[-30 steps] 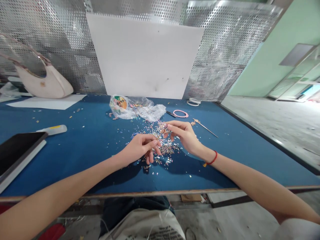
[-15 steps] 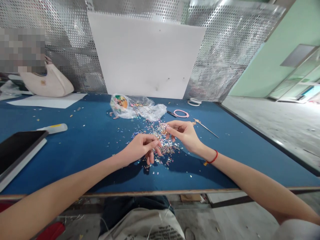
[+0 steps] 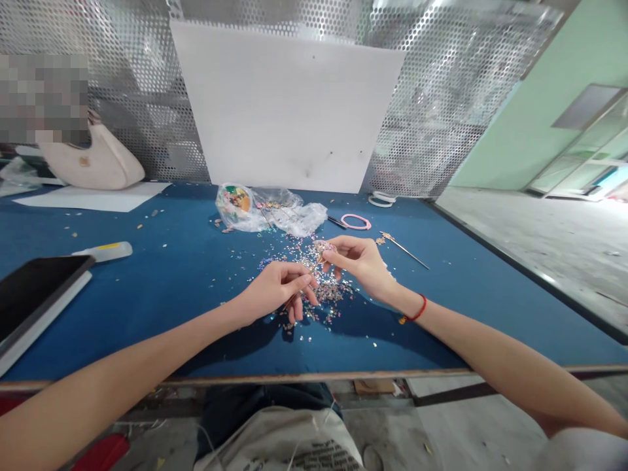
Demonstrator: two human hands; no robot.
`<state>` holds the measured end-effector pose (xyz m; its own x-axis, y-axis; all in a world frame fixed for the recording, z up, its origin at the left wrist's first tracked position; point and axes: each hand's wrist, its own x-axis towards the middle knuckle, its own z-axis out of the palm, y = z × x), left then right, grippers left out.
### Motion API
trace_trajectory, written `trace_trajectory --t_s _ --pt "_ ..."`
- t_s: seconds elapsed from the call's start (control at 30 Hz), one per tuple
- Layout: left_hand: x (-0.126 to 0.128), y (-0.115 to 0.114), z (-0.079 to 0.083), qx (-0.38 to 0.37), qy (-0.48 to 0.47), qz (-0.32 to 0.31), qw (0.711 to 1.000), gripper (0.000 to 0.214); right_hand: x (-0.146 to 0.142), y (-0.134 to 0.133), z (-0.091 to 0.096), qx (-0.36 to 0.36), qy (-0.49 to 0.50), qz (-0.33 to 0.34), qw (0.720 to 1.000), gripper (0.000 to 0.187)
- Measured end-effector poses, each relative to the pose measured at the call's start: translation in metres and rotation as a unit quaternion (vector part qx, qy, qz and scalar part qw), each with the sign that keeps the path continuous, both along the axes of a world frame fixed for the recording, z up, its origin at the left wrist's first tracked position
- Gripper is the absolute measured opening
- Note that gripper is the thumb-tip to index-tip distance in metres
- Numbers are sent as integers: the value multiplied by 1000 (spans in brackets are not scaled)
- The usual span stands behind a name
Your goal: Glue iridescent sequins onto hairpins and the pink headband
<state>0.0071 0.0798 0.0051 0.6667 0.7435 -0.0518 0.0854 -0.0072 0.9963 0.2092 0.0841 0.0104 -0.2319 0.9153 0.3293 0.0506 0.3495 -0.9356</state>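
Observation:
My left hand (image 3: 284,288) is closed in a pinch on the thin gold-coloured shaft of a hair stick (image 3: 317,263), whose lower end pokes out under the fingers. At its upper end, my right hand (image 3: 362,263) pinches the pale pink, glittery head with thumb and fingertips. The fingers hide much of that head, so its shape cannot be made out. Below and around both hands, a loose heap of shiny sequins (image 3: 333,292) is spread over the blue table (image 3: 196,288). Another hair stick (image 3: 408,252) with a gold openwork end lies to the right.
Behind the sequins lie crumpled clear plastic bags (image 3: 304,219), a black pen (image 3: 336,223) and a pink ring (image 3: 356,222). White rings (image 3: 381,199) sit farther back. On the left are a dark tablet-like device (image 3: 39,288), a translucent bottle (image 3: 105,252) and a cream handbag (image 3: 98,157). A white board (image 3: 289,111) stands behind.
My right hand has shifted very slightly at the hair stick's head, and more of the gold shaft shows between the hands. The left hand keeps its place.

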Motion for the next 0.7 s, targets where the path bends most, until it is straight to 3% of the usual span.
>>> trace_trajectory --t_s 0.5,0.7 --pt "1 -2 4 -5 -5 -6 1000 24 -1 -3 -1 8 54 22 998 20" --pt "2 -2 3 -6 -3 -7 1000 27 -2 -4 -1 15 32 8 999 17"
